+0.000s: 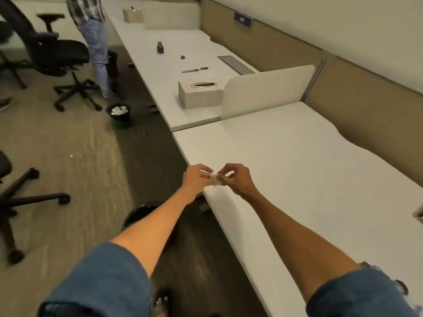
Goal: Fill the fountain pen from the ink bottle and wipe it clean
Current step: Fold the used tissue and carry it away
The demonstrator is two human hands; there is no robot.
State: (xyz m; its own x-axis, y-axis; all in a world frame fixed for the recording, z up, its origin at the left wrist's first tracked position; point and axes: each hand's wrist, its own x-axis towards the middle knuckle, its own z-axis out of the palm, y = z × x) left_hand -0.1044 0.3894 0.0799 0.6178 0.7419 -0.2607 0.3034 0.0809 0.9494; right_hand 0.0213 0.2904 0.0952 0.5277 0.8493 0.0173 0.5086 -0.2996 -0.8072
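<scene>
1. While both bare forearms stretch out from rolled blue sleeves, the left hand (196, 177) and right hand (238, 179) meet just above the front edge of the near desk (297, 156), close to its left corner.
2. Between them is a small tissue wad (216, 179), white, soft and creased. The left thumb and forefinger pinch its left end, and the right hand's curled fingertips pinch its right end.
3. The near desk is a smooth, matte, off-white slab with a wavy back edge.
4. Beyond a rounded cream divider panel (267, 90), the ink bottle (160, 47) stands upright mid-way along the far desk (183, 33). It is dark and squarish, and its label is too small to read.
5. A small purple cap (182, 57) lies apart from the bottle.
6. The fountain pen (191, 70) lies flat as thin dark pieces in a line between the cap and the tissue box (201, 97), well apart from both hands.
7. That box is a pale wood-grain block with an oval metal-rimmed opening, and it sits by the far desk's near edge beside the divider.
8. A dark plate (242, 19) on the tan partition seems to read "20".
9. A black bin (120, 114) on the carpet holds crumpled white tissues.
</scene>
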